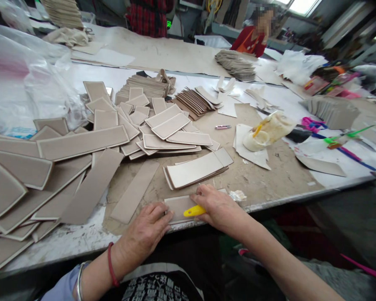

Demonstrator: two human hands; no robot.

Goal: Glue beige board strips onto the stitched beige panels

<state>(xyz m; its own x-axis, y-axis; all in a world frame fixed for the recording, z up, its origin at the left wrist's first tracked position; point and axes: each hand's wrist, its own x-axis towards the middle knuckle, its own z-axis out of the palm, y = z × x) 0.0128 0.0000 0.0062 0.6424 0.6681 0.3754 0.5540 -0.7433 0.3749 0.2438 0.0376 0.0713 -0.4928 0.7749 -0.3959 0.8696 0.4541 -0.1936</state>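
Note:
A flat beige rectangular piece (178, 205) with a pale edge lies near the table's front edge. My left hand (147, 225) presses its left end, fingers closed together there. My right hand (221, 207) is closed on a yellow-handled glue brush (194, 211) over the same piece; the brush's middle is hidden by the fingers, and a whitish, glue-caked end shows beyond them. Just behind both hands rests a small stack of beige pieces (197, 167). To the left, a plain beige strip (136, 192) lies flat.
A big loose pile of beige pieces (81, 142) spreads over the left. A glue-crusted pot (260, 136) stands on a white scrap (252, 150) at right. Behind are brown stacked pieces (196, 102) and a small pink-and-white tool (223, 127). A person in red (249, 42) sits across.

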